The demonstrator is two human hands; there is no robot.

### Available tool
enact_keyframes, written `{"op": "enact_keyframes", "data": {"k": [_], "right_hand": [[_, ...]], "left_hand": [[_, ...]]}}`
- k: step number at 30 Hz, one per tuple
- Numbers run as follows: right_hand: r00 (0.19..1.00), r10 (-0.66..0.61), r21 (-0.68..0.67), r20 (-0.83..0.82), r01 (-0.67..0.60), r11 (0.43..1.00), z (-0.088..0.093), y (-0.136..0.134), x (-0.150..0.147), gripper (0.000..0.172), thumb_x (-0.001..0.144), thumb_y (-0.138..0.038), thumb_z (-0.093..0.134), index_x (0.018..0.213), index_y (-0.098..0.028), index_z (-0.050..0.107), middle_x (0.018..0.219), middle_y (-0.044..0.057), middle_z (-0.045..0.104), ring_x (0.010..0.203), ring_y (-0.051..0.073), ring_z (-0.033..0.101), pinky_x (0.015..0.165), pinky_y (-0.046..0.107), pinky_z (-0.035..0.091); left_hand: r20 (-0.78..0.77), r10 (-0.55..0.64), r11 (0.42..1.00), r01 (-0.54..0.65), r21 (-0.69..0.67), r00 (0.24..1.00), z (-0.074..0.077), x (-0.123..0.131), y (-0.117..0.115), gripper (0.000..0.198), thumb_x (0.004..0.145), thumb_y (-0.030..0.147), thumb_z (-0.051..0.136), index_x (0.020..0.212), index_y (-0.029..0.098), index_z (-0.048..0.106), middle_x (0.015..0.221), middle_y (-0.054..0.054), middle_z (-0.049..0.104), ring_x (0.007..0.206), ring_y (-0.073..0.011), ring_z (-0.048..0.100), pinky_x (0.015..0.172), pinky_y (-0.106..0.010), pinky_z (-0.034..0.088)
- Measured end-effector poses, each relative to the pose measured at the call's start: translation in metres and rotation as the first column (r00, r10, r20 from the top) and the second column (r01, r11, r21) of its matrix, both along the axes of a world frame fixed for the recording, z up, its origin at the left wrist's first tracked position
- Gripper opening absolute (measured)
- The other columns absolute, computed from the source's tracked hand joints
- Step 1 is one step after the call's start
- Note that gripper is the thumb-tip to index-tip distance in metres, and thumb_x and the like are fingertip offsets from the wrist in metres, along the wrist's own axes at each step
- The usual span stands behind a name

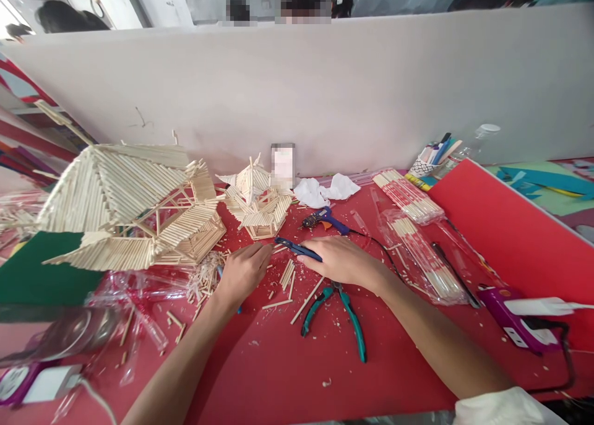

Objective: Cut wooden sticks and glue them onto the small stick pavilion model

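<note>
My right hand (341,261) is wrapped round dark blue pliers (304,250), whose jaws point left. My left hand (245,267) is closed, its fingertips close to those jaws; whatever it pinches is hidden. Just beyond the hands stands a small pavilion model (255,218) made of wooden sticks. Several short cut sticks (288,275) lie between the hands, with one longer stick (307,301) nearer me. Green-handled pliers (355,323) rest with handles spread below my right hand. A blue glue gun (325,219) lies beyond it, its cord running right.
A larger stick pavilion (125,190) stands left beside plastic wrappers (143,283) and wood scraps. Packs of chopsticks (408,196) lie right, near a red board (524,245) and a purple power strip (515,320). A white partition (325,91) closes off the back.
</note>
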State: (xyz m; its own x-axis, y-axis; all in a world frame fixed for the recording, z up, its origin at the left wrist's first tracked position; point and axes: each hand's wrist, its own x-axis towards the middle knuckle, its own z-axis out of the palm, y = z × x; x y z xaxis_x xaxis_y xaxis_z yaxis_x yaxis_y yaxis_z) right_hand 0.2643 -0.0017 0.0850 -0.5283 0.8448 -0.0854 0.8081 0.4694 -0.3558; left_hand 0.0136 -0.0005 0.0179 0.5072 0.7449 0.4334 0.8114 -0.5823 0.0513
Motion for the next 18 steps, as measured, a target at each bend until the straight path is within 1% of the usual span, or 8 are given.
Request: {"op": "enact_keyframes", "data": {"k": [5, 11, 15, 18], "right_hand": [[1.000, 0.016, 0.000, 0.000, -0.016, 1.000, -0.0013, 0.0009, 0.0006, 0.032, 0.103, -0.042, 0.045, 0.105, -0.021, 0.069, 0.101, 0.009, 0.076, 0.092, 0.025, 0.070, 0.070, 0.029, 0.039], [1.000, 0.012, -0.003, 0.019, -0.012, 1.000, 0.0000, 0.0002, -0.0011, 0.032, 0.104, -0.041, 0.045, 0.106, -0.020, 0.069, 0.100, 0.009, 0.076, 0.089, 0.023, 0.070, 0.069, 0.028, 0.038], [0.998, -0.003, 0.020, 0.070, 0.002, 1.000, -0.0005, -0.0020, -0.0051, 0.038, 0.105, -0.044, 0.043, 0.104, -0.017, 0.069, 0.096, 0.010, 0.076, 0.086, 0.025, 0.071, 0.066, 0.029, 0.037], [0.989, -0.019, 0.074, 0.146, 0.008, 0.997, -0.0074, -0.0031, -0.0075, 0.045, 0.105, -0.048, 0.038, 0.099, -0.014, 0.068, 0.092, 0.014, 0.076, 0.083, 0.028, 0.072, 0.066, 0.031, 0.039]], "left_hand": [[-0.023, 0.005, 1.000, -0.005, -0.009, 1.000, -0.0010, -0.0007, 0.0002, 0.026, 0.103, 0.021, 0.044, 0.098, 0.020, 0.070, 0.074, -0.003, 0.065, 0.066, -0.0138, 0.062, 0.060, -0.025, 0.037], [-0.014, -0.005, 1.000, 0.005, -0.003, 1.000, -0.0013, -0.0017, -0.0002, 0.023, 0.100, 0.017, 0.047, 0.095, 0.020, 0.069, 0.075, -0.002, 0.065, 0.066, -0.0142, 0.062, 0.059, -0.026, 0.037], [0.004, -0.010, 1.000, 0.010, -0.001, 1.000, 0.0000, -0.0026, -0.0003, 0.023, 0.099, 0.015, 0.047, 0.095, 0.020, 0.069, 0.076, -0.003, 0.067, 0.067, -0.0150, 0.063, 0.058, -0.026, 0.036], [0.006, 0.004, 1.000, -0.004, -0.017, 1.000, 0.0022, -0.0020, -0.0010, 0.024, 0.098, 0.015, 0.046, 0.092, 0.020, 0.068, 0.076, -0.003, 0.067, 0.067, -0.0155, 0.063, 0.059, -0.026, 0.036]]}}
